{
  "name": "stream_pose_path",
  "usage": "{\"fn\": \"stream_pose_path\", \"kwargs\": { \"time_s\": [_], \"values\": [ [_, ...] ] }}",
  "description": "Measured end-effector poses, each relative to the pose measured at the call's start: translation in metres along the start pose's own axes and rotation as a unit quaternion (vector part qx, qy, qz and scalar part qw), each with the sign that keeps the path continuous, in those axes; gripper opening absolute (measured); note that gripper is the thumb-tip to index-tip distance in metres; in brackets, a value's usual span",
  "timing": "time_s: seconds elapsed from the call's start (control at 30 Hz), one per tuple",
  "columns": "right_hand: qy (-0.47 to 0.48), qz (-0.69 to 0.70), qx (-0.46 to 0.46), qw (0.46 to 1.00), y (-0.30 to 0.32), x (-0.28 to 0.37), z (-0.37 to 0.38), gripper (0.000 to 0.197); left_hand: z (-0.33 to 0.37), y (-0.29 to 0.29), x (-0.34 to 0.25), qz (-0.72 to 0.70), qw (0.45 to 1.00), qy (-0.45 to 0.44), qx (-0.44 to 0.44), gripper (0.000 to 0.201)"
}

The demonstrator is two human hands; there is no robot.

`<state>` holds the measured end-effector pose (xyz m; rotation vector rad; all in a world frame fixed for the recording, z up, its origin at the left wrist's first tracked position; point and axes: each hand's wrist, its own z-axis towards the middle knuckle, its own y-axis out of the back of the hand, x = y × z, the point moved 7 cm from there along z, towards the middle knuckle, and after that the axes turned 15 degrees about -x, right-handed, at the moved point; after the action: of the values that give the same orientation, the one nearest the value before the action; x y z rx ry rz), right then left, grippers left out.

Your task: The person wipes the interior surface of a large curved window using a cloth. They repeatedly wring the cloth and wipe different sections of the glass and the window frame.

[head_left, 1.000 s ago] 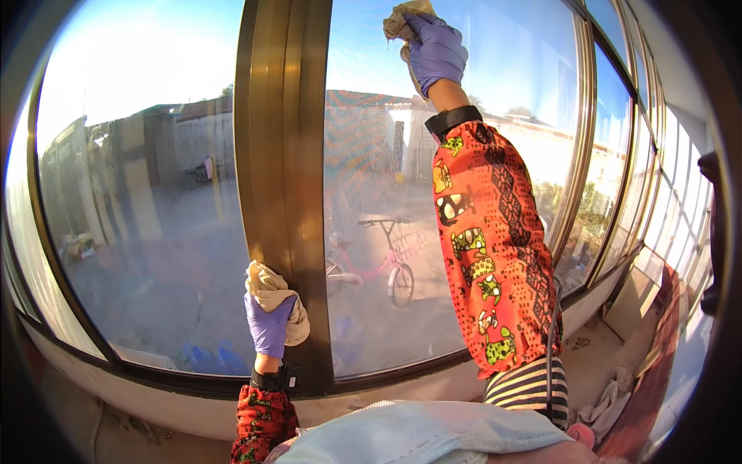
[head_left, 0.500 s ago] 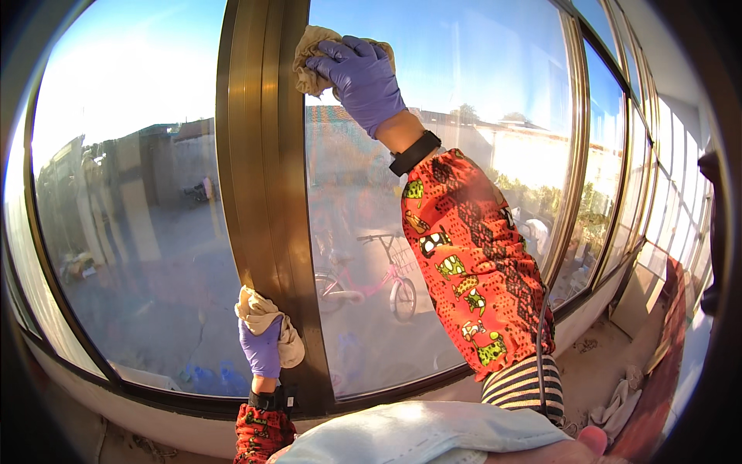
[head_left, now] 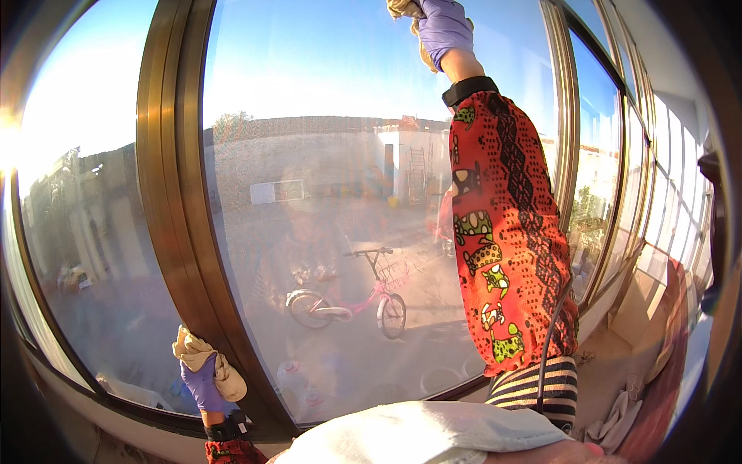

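Observation:
My right hand, in a purple glove, is closed on a beige cloth near the upper edge of the view. The cloth lies against the upper part of a large window pane, and the picture's edge cuts off some of it. Low on the left, my left hand, gloved the same way, grips a second beige cloth. That one is by the foot of the brown metal window post. Red patterned sleeves and black wrist straps cover both arms.
Beyond the glass stand a pink bicycle and a ladder. More framed panes run along the right. A crumpled cloth lies on the floor at lower right. A pale face mask fills the bottom edge.
My right hand has moved with its cloth from beside the post up and rightward over the pane. The view has shifted, so the post and left hand appear farther left; the left hand keeps its cloth.

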<state>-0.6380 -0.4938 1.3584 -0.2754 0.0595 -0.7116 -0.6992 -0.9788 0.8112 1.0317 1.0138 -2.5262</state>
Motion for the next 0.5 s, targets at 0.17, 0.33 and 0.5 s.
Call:
{"fn": "stream_pose_path", "kwargs": {
  "time_s": [0.17, 0.33, 0.5],
  "values": [
    [0.208, -0.371, -0.112, 0.898, 0.127, -0.098, -0.005, 0.033, 0.007, 0.005, -0.001, 0.004, 1.000, -0.015, -0.002, 0.033],
    [0.008, -0.478, -0.147, 0.866, 0.236, -0.190, -0.041, 0.030, 0.033, 0.017, 0.031, 0.021, 1.000, 0.009, 0.002, 0.034],
    [-0.044, -0.567, -0.183, 0.802, 0.264, -0.192, -0.081, 0.037, 0.047, 0.021, 0.048, 0.019, 0.999, 0.043, 0.009, 0.035]
  ]
}}
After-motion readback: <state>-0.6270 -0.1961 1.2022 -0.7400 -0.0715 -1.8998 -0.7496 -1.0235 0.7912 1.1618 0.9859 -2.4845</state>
